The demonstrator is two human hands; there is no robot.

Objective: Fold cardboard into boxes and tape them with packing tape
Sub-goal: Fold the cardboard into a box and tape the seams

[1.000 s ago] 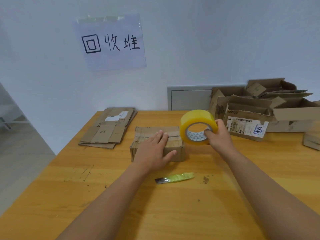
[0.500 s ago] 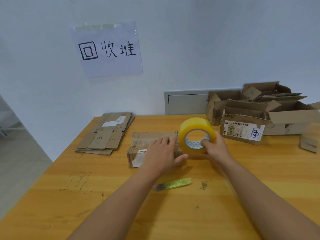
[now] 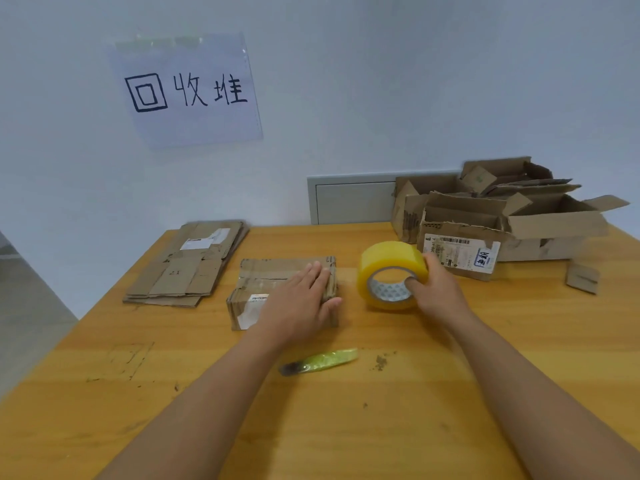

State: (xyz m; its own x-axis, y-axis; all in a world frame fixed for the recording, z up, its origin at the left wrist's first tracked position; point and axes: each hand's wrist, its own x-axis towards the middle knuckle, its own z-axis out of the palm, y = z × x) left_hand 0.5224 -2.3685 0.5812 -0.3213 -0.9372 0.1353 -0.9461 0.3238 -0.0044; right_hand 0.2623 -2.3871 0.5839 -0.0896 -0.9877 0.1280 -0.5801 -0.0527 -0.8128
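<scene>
A small closed cardboard box [image 3: 266, 285] with a white label on its front sits at the middle of the wooden table [image 3: 346, 427]. My left hand [image 3: 299, 303] lies flat on its top right part, fingers spread. To the right of the box, apart from it, my right hand [image 3: 438, 289] grips a yellow roll of packing tape [image 3: 391, 270], thumb inside the core. The roll stands on edge, touching or just above the table. A strip of clear tape seems to run from box to roll, faintly visible.
A green-handled utility knife [image 3: 320, 362] lies near me in front of the box. Flattened cardboard [image 3: 188, 268] is stacked at the back left. Several open, torn boxes [image 3: 491, 220] crowd the back right, with a cardboard scrap [image 3: 583, 278] beside them. Crumbs [image 3: 381, 362] dot the table.
My right hand has drawn the tape roll to the right, away from the box, and lower. The left hand stays pressed on the box top.
</scene>
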